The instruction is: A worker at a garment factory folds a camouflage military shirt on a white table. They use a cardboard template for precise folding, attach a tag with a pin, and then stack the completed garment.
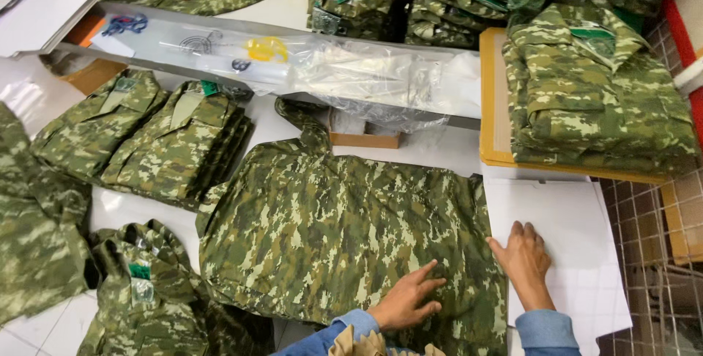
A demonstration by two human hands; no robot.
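Folding stood partly done, as judged: the camouflage shirt (344,231) lay back-up and spread flat on the white table (439,152), with no fold visible in the body yet. The left hand (405,301) pressed its lower edge, fingers spread; the right hand (526,259) lay flat on a white card sheet (578,253) just beside it, fingers together. Finished folded shirts (597,92) were stacked nearby. The shirt's front and lower hem were hidden.

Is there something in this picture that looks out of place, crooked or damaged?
Nothing looks damaged. The camouflage shirt under the left hand lies spread flat, while the shirts in the stacks are folded. The right hand rests on a white sheet. The clear plastic bags on the shelf are crumpled.
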